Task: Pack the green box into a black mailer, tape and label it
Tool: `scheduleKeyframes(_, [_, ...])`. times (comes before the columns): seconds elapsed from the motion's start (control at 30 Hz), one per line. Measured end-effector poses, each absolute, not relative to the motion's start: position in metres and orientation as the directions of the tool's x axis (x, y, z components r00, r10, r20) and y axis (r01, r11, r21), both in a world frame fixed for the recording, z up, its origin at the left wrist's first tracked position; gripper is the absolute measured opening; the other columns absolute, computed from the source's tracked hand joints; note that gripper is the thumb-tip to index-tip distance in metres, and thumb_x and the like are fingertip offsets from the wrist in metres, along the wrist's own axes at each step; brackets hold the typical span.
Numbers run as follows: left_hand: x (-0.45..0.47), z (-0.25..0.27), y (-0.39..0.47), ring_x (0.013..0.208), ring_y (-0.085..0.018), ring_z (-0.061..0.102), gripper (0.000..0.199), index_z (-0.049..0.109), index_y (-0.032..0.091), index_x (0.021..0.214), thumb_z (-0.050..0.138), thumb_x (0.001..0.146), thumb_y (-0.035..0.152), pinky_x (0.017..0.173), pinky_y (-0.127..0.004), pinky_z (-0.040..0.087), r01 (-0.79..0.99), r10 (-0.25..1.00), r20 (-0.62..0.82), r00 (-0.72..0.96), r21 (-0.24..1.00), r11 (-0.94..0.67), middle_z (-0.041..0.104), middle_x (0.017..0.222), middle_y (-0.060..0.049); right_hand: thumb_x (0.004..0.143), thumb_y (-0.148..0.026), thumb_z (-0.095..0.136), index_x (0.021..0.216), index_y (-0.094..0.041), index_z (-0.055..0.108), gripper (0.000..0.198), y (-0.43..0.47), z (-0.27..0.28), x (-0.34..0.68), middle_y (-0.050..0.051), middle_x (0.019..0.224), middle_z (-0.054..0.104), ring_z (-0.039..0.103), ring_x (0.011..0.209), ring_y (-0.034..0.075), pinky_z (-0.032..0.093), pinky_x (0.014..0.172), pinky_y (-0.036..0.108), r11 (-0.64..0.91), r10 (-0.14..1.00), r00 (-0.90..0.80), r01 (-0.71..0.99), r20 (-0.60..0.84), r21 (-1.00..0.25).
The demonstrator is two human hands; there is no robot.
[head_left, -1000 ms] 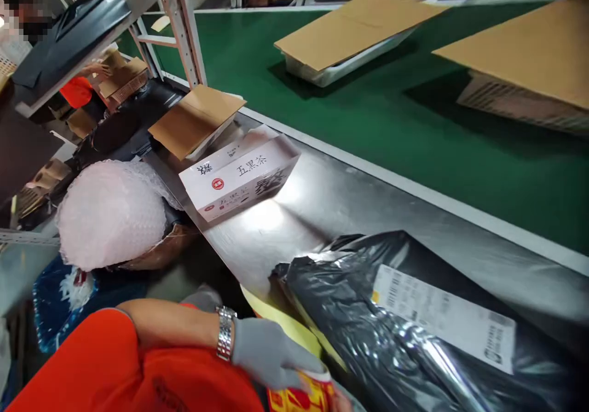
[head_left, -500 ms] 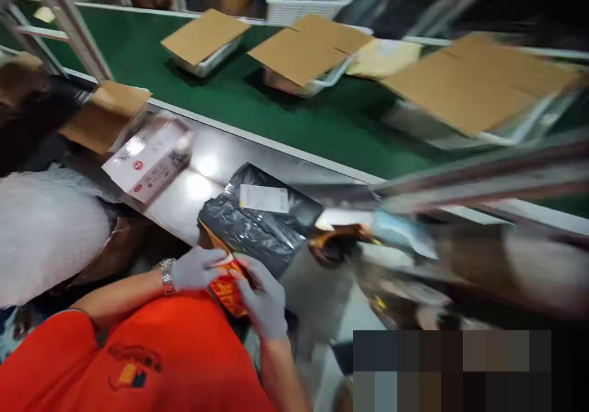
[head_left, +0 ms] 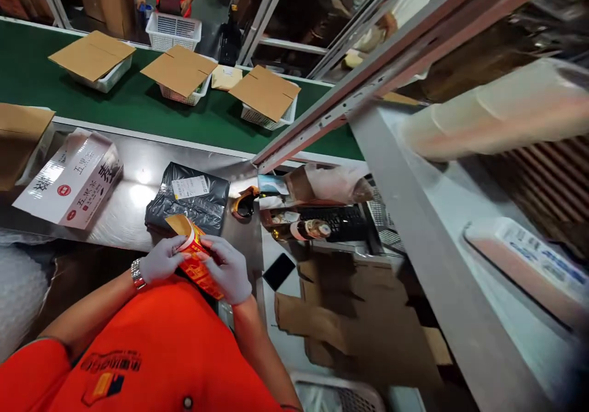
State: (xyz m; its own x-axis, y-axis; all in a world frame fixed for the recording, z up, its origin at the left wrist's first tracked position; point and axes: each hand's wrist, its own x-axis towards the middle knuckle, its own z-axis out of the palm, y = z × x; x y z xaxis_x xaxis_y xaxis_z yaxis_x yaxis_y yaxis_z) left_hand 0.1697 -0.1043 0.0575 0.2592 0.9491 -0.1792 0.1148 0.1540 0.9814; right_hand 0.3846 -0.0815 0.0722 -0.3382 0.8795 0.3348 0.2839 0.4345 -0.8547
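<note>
Both my gloved hands hold a small red and yellow carton in front of my chest, its yellow flap raised. My left hand grips its left side, a silver watch on that wrist. My right hand grips its right side. Just beyond the carton a black plastic mailer bag with a white label lies on the steel table. A white tea box with black characters lies at the table's left.
A green conveyor belt behind the table carries several white baskets covered with cardboard sheets. A tape dispenser, a keyboard and a bottle sit to the right. A steel shelf frame fills the right. Another person in orange stands across the belt.
The view has swung right and pulled back. The carton has stayed in both hands, now with its flap lifted. The mailer bag and tea box lie where they were.
</note>
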Motion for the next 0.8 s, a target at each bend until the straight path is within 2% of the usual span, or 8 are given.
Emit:
scheduleKeyframes(0.07, [0.172,0.056,-0.101,0.087,-0.020,0.061,0.026,0.069,0.016,0.102,0.067,0.090,0.039,0.080,-0.031,0.052,0.096,0.938,-0.158,0.307,0.986,0.135,0.072,0.097,-0.006,0.102,-0.027,0.070,0.116,-0.020,0.084,0.020,-0.083,0.075,0.389,0.012,0.118,0.084,0.081,0.108,0.023,0.066,0.098,0.034,0.438,0.883,-0.326,0.310,0.339,-0.844])
scheduleKeyframes(0.2, [0.175,0.059,-0.092,0.073,-0.014,0.048,0.020,0.057,0.019,0.081,0.062,0.093,0.035,0.071,-0.028,0.044,0.201,0.922,-0.085,0.378,0.980,0.008,0.059,0.076,0.001,0.102,-0.021,0.067,0.114,-0.023,0.085,0.021,-0.089,0.079,0.393,0.011,0.117,0.085,0.082,0.106,0.022,0.068,0.096,0.036,0.438,0.887,-0.313,0.345,0.338,-0.830])
scheduleKeyframes(0.27, [0.176,0.062,-0.087,0.072,-0.014,0.047,0.019,0.055,0.020,0.080,0.059,0.094,0.033,0.070,-0.028,0.043,0.226,0.898,-0.048,0.438,0.972,-0.059,0.058,0.075,0.002,0.103,-0.022,0.065,0.110,-0.023,0.085,0.021,-0.092,0.082,0.395,0.010,0.112,0.086,0.082,0.102,0.022,0.068,0.094,0.035,0.414,0.900,-0.299,0.356,0.318,-0.838])
scheduleKeyframes(0.4, [0.179,0.068,-0.077,0.074,-0.015,0.052,0.015,0.056,0.020,0.084,0.056,0.096,0.030,0.073,-0.029,0.044,0.218,0.839,-0.013,0.543,0.968,-0.126,0.064,0.080,0.000,0.105,-0.026,0.063,0.102,-0.022,0.085,0.022,-0.100,0.085,0.396,0.008,0.103,0.086,0.081,0.093,0.021,0.066,0.086,0.032,0.294,0.949,-0.221,0.371,0.224,-0.881])
scheduleKeyframes(0.57, [0.179,0.072,-0.068,0.079,-0.016,0.056,0.016,0.051,0.021,0.084,0.053,0.098,0.029,0.078,-0.030,0.045,0.220,0.791,-0.009,0.612,0.962,-0.159,0.064,0.084,-0.001,0.104,-0.035,0.063,0.099,-0.021,0.084,0.026,-0.107,0.081,0.390,0.007,0.099,0.085,0.079,0.090,0.022,0.063,0.082,0.033,0.118,0.992,-0.087,0.302,0.096,-0.946])
scheduleKeyframes(0.7, [0.177,0.069,-0.066,0.085,-0.019,0.062,0.004,0.055,0.021,0.093,0.054,0.095,0.025,0.080,-0.032,0.047,0.338,0.770,-0.081,0.633,0.923,-0.181,0.070,0.093,-0.004,0.102,-0.035,0.066,0.097,-0.022,0.084,0.023,-0.107,0.078,0.386,0.006,0.097,0.084,0.078,0.088,0.021,0.061,0.082,0.031,0.094,0.995,-0.052,0.321,0.082,-0.942])
scheduleKeyframes(0.8, [0.176,0.067,-0.064,0.093,-0.023,0.067,0.018,0.061,0.020,0.111,0.056,0.094,0.023,0.084,-0.034,0.049,0.447,0.760,-0.137,0.636,0.867,-0.219,0.074,0.104,-0.008,0.101,-0.034,0.067,0.098,-0.021,0.084,0.022,-0.106,0.076,0.384,0.007,0.097,0.084,0.078,0.088,0.021,0.061,0.083,0.031,0.130,0.992,-0.044,0.334,0.122,-0.934])
